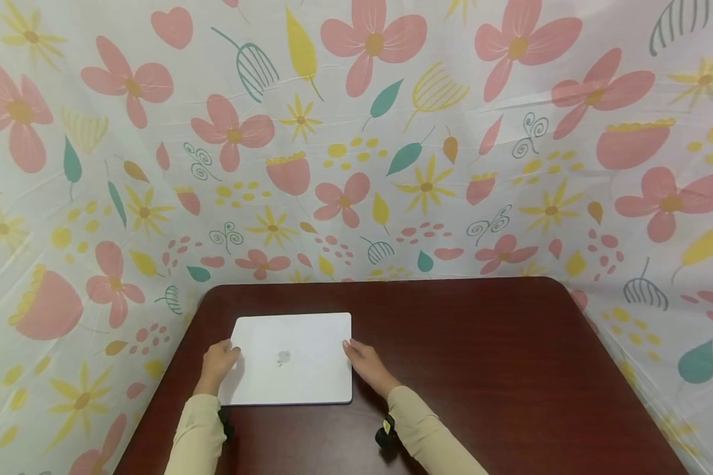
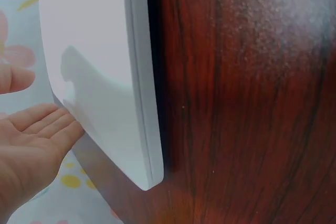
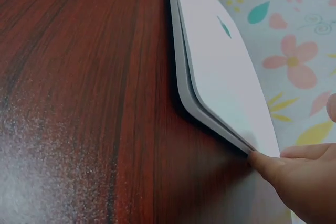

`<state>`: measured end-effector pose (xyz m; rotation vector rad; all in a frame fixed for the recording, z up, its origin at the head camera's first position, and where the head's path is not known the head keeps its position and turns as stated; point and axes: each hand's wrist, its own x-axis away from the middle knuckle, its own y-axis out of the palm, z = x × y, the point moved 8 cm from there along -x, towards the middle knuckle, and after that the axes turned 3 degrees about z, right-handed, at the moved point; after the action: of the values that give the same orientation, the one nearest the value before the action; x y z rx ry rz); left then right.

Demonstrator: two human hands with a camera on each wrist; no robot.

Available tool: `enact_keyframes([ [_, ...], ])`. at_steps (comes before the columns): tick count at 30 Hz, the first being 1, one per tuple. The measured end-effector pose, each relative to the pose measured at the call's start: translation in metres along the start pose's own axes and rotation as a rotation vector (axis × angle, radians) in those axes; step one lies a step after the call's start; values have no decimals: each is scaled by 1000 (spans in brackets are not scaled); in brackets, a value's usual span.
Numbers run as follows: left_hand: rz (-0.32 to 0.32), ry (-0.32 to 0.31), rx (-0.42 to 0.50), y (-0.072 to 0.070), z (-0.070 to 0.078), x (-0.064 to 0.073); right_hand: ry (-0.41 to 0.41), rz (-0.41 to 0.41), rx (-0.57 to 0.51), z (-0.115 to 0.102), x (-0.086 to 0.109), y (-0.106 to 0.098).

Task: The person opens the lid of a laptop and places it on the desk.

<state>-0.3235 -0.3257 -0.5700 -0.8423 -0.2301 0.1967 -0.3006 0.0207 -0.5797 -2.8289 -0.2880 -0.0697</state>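
Observation:
A closed silver laptop [image 1: 309, 369] with an apple logo on its lid lies at the left part of the dark wooden table. My left hand [image 1: 218, 361] is at its left side. In the left wrist view that hand's straight fingers [image 2: 58, 124] reach the laptop's edge, while the thumb [image 2: 18, 78] stands apart above them. At the opposite side, my right hand [image 1: 370, 366] has its fingertips right at the edge. The right wrist view shows extended fingers [image 3: 270, 165] touching the laptop's side near a rounded corner, close to the thin gap between lid and base.
The reddish-brown table [image 1: 481, 369] has rounded far corners. A white cloth [image 1: 344, 145] printed with flowers and leaves hangs behind it and along both sides. A dark wrist camera [image 1: 386, 435] sits on the right sleeve.

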Motion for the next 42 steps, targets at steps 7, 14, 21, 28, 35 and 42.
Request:
enact_keyframes([
  [7, -44, 5, 25, 8, -2, 0, 1, 56, -38, 3, 1, -10],
  [14, -64, 47, 43, 13, 5, 3, 18, 140, -101, 6, 3, -21],
  [21, -88, 79, 73, 21, 16, 8, 57, 202, -98, 14, 3, -36],
  [28, -98, 101, 80, 29, 31, 11, 141, 219, -88, 19, 5, -51],
  [35, -124, 99, 97, 41, 39, 12, 186, 239, -76, 23, 7, -65],
  [42, -134, 118, 98, 53, 49, 15, 236, 277, -39, 28, 10, -79],
])
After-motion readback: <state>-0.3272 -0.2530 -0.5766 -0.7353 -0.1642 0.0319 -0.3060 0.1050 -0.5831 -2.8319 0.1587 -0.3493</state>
